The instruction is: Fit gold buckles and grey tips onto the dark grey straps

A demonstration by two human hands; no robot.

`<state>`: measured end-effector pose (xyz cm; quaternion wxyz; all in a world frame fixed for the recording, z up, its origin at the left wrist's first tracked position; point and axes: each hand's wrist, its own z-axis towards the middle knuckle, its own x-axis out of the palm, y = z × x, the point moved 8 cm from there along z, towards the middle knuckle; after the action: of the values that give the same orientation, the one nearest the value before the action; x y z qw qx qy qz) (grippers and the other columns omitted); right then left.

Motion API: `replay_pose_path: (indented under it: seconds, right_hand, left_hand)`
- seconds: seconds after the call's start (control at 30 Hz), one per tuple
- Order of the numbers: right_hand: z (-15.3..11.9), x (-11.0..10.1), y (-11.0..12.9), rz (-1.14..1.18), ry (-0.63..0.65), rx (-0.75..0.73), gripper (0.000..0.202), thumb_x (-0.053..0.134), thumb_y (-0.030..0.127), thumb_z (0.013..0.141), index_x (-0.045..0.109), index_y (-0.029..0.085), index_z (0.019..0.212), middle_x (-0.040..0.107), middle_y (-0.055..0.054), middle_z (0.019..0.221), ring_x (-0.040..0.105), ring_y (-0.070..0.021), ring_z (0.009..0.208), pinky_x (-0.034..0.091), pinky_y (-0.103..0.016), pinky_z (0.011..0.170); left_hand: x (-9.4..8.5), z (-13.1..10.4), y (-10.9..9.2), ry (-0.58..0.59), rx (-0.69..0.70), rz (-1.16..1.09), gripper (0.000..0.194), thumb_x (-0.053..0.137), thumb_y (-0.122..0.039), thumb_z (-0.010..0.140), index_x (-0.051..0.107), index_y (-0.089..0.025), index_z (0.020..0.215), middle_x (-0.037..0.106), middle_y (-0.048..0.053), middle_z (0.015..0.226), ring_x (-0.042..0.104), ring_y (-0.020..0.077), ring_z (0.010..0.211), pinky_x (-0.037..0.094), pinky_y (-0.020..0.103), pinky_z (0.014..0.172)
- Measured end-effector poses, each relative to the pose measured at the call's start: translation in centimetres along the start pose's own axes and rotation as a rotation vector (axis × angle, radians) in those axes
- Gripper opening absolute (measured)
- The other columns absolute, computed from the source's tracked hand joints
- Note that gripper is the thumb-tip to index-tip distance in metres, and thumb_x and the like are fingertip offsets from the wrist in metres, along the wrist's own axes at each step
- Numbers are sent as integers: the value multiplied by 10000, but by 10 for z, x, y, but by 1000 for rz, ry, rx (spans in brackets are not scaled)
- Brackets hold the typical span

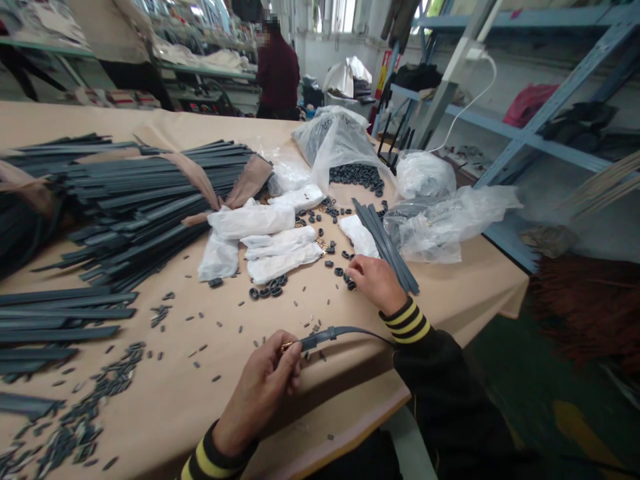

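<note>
Near the table's front edge my left hand [265,383] is closed on the buckle end of a dark strap [345,331]. A small loop sits around the strap, which curves right to beneath my right sleeve. My right hand [377,283] is over the table farther back, its fingertips bent down at a few dark loops [349,279]; whether they grip one is too small to tell. Beside it lies a bunch of loose dark straps [383,240]. White wrapped packets [285,257] and more loops [270,288] are left of my right hand.
Large bundles of dark straps [145,200] cover the left of the table [200,413]. Small dark pieces [110,380] are scattered at front left. An open plastic bag of loops [340,143] stands at the back. Blue shelving [550,143] is at right; two people stand beyond the table.
</note>
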<state>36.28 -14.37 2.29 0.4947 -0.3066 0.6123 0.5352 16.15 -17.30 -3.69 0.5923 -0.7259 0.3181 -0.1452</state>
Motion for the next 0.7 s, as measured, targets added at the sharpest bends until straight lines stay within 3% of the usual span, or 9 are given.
replay_pose_path:
  seconds: [0.17,0.33,0.47,0.7]
  right_hand:
    - [14,24,-12,-101,86,63,147,559,313,761,620,180,745,657,-58,768,584,-167,767,363,-242,653]
    - [15,25,-13,-115,71,64,140,565,291,752,588,182,835,640,-52,795,580,-173,772,372,-247,647]
    - [19,19,0,-191,8,-5,183,532,308,783,572,200,925,610,-67,910,573,-187,843,395,-262,681]
    - [33,31,19,-254,83,-80,133,493,196,785,612,159,832,607,-110,880,592,-227,814,433,-297,660]
  left_hand:
    - [-1,-1,0,-37,-25,-45,243,435,-392,824,449,-176,711,487,-58,516,464,75,419,396,188,412]
    - [-1,-1,-2,-46,-24,-83,237,442,-388,819,451,-173,719,491,-59,512,458,71,407,389,184,400]
    - [-1,-1,-2,-48,-16,-91,237,452,-385,813,456,-171,712,494,-55,518,465,72,416,394,185,404]
    - [-3,-1,-6,-72,2,-111,231,465,-370,803,465,-166,695,500,-48,507,466,73,411,393,183,400]
